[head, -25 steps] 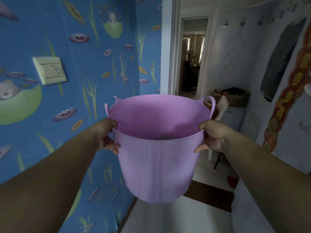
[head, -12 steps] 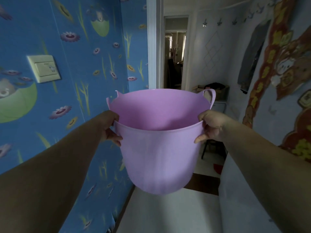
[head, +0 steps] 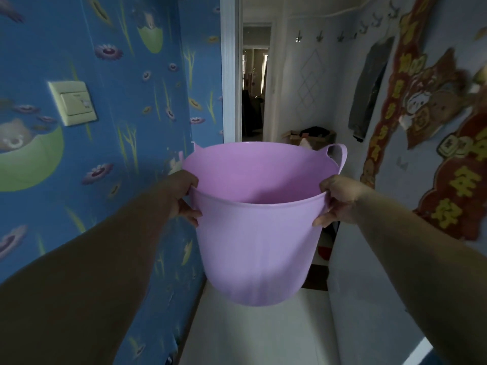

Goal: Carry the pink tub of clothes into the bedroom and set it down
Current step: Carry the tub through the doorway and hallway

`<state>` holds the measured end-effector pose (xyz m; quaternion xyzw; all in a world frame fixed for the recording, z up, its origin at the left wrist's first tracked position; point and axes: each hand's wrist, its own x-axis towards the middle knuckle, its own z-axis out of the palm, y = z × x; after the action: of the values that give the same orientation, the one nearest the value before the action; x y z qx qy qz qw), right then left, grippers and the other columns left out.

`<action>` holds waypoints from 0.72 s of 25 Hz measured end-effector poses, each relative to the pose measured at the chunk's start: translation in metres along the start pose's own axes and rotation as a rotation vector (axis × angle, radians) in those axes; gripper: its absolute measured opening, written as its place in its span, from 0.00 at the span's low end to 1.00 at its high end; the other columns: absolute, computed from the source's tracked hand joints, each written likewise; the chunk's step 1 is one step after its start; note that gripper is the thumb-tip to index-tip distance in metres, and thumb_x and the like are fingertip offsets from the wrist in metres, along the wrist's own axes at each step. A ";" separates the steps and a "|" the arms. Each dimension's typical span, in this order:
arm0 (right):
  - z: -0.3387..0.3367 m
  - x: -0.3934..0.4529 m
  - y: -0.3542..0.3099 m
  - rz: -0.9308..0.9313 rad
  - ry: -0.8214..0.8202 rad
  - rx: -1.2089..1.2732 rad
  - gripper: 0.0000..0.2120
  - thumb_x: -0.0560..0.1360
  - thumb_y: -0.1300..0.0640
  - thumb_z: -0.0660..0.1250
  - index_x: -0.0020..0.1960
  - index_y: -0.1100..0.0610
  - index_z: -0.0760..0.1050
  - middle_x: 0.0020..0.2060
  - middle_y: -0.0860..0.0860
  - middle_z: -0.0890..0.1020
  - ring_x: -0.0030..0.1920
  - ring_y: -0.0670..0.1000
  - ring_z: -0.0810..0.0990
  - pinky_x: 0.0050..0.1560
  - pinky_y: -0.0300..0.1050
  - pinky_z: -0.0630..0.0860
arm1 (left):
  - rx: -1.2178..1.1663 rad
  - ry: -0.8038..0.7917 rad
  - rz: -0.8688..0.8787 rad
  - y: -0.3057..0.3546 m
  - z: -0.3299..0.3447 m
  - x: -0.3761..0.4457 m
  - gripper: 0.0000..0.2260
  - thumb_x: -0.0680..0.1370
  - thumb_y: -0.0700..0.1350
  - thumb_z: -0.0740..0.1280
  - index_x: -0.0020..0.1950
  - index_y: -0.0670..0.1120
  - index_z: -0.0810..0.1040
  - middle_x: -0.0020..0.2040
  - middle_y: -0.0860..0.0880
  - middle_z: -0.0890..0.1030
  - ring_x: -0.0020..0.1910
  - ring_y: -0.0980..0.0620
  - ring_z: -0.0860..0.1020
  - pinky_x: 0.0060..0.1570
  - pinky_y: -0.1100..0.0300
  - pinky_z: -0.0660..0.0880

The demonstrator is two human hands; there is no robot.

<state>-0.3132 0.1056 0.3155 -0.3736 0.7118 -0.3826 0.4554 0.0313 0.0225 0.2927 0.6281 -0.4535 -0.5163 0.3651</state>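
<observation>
My left hand (head: 181, 192) and right hand (head: 338, 200) grip opposite rim sides of the pink tub (head: 258, 233), upright, between them, facing the doorway (head: 254, 83).

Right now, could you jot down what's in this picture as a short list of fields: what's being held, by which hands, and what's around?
held item: pink tub, lifted clear of the floor
left hand: gripping the tub's rim on its left side
right hand: gripping the rim on its right side
tub contents: not visible from this angle
left side: blue wallpaper with a light switch
ahead: open doorway
right wall: hooks, hanging dark garment, red decoration
</observation>
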 end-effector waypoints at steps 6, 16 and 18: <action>0.006 -0.012 0.009 0.017 0.036 0.084 0.29 0.80 0.62 0.60 0.81 0.62 0.59 0.75 0.65 0.69 0.70 0.83 0.69 0.25 0.63 0.83 | 0.041 -0.019 0.009 -0.006 -0.009 -0.001 0.29 0.73 0.40 0.59 0.75 0.36 0.65 0.59 0.39 0.71 0.27 0.22 0.81 0.22 0.47 0.80; 0.006 -0.032 0.014 -0.005 0.114 0.155 0.20 0.80 0.64 0.60 0.70 0.59 0.62 0.67 0.62 0.72 0.56 0.75 0.80 0.52 0.71 0.83 | 0.120 -0.111 0.039 0.002 -0.004 -0.001 0.25 0.71 0.40 0.58 0.69 0.36 0.67 0.67 0.31 0.74 0.36 0.22 0.83 0.20 0.52 0.79; 0.003 -0.037 0.017 -0.001 0.142 0.158 0.20 0.80 0.64 0.60 0.71 0.59 0.63 0.63 0.60 0.73 0.51 0.72 0.81 0.48 0.71 0.83 | 0.152 -0.145 0.021 0.004 0.001 -0.005 0.23 0.73 0.40 0.57 0.69 0.37 0.66 0.67 0.31 0.75 0.39 0.19 0.83 0.19 0.53 0.79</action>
<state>-0.3020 0.1447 0.3125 -0.3091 0.7096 -0.4634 0.4316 0.0290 0.0255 0.2981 0.6102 -0.5232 -0.5205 0.2881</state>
